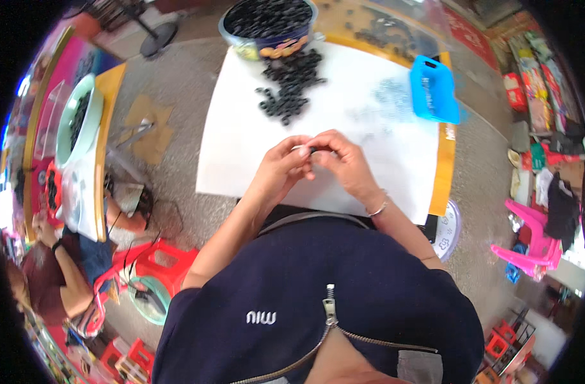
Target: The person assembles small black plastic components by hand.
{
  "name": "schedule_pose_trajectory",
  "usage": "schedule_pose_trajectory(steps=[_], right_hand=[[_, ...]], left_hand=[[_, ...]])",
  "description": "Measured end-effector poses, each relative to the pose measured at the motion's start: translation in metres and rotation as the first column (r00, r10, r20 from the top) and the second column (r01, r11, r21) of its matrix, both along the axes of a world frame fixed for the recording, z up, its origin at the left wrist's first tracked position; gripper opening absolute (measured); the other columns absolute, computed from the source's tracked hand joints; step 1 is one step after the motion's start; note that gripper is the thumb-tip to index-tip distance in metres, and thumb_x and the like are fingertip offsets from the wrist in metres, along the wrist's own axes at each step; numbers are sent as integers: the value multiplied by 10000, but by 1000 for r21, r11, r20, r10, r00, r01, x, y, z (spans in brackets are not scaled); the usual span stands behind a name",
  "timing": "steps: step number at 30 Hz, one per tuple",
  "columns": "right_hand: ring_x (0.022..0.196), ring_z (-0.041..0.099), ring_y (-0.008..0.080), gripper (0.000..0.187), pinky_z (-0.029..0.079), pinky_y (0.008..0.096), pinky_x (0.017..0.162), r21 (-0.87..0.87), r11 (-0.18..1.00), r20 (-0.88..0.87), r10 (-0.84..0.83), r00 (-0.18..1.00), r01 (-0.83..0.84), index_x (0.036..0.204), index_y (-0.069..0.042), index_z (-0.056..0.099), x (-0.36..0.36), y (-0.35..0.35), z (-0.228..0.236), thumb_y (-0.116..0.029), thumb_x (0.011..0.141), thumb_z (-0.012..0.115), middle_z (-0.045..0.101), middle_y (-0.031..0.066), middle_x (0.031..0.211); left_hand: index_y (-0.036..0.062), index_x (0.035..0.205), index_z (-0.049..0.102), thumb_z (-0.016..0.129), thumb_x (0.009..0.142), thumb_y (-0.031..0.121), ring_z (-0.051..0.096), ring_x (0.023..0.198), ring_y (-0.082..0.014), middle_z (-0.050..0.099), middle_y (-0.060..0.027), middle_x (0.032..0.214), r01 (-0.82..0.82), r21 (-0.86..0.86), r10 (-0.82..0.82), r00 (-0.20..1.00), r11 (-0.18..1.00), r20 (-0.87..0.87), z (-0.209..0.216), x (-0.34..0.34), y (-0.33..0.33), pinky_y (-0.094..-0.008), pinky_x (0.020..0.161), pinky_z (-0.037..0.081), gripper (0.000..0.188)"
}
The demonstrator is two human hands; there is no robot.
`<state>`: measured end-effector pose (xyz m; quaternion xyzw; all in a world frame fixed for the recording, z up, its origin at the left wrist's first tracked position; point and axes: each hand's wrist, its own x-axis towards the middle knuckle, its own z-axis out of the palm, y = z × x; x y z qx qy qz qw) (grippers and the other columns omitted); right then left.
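Over the near part of the white tabletop (241, 153), my two hands meet at the fingertips. My left hand (283, 163) pinches a small black part (313, 150) from the left side. On its other side, the thumb and fingers of my right hand (343, 163) close on the same part. Fingers cover most of it, so its exact kind is unclear. Beyond my hands lies a loose pile of small black round parts (289, 86). A round tub (267, 48) behind the pile is heaped with similar black parts.
A blue plastic basket (436, 96) with small bits in it stands at the table's right edge. Behind it is a clear bin (395, 32). On the left, another person (62, 275) sits at a table with a pale green basin (91, 121). A pink chair (532, 237) stands right.
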<state>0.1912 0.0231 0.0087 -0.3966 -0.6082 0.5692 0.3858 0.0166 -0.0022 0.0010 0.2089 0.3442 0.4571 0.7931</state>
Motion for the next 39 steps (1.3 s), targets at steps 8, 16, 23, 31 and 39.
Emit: schedule_pose_trajectory(steps=[8, 16, 23, 31, 39], right_hand=[[879, 561, 114, 153, 450, 262, 825, -64, 998, -167, -32, 985, 22, 979, -23, 644, 30, -12, -9, -93, 850, 602, 624, 22, 932], [808, 572, 115, 163, 464, 248, 754, -283, 918, -293, -358, 886, 278, 988, 22, 611, 80, -24, -12, -100, 887, 571, 633, 57, 865], [770, 566, 138, 174, 471, 279, 745, -328, 800, -432, -600, 673, 502, 1045, 36, 568, 146, -33, -24, -49, 895, 542, 625, 87, 899], [793, 562, 96, 231, 463, 241, 722, 20, 604, 191, -784, 590, 797, 1030, 33, 606, 224, -23, -16, -127, 864, 616, 622, 55, 876], [865, 617, 315, 154, 486, 394, 758, 663, 725, 674, -686, 275, 186, 1008, -24, 581, 265, 1, -41, -122, 890, 566, 631, 162, 904]], left_hand=[[11, 1065, 552, 632, 909, 176, 554, 666, -95, 570, -15, 812, 55, 59, -37, 961, 997, -273, 12, 28, 3, -253, 601, 504, 241], [-13, 930, 600, 626, 904, 128, 588, 689, -103, 612, -48, 785, 273, 347, -36, 828, 897, -559, 30, 103, 35, -238, 589, 494, 145], [-17, 1058, 593, 564, 916, 100, 577, 656, -101, 608, -53, 770, 465, 427, -168, 804, 775, -570, 23, 174, 56, -260, 591, 510, 186], [-16, 1096, 604, 556, 906, 113, 591, 688, -110, 655, -72, 872, 432, 460, -72, 785, 776, -616, 24, 133, 66, -255, 642, 513, 234], [42, 1093, 652, 618, 901, 174, 580, 943, -169, 637, -83, 1031, 110, 626, 622, 78, 772, -779, 2, -41, 73, -279, 826, 457, 235]])
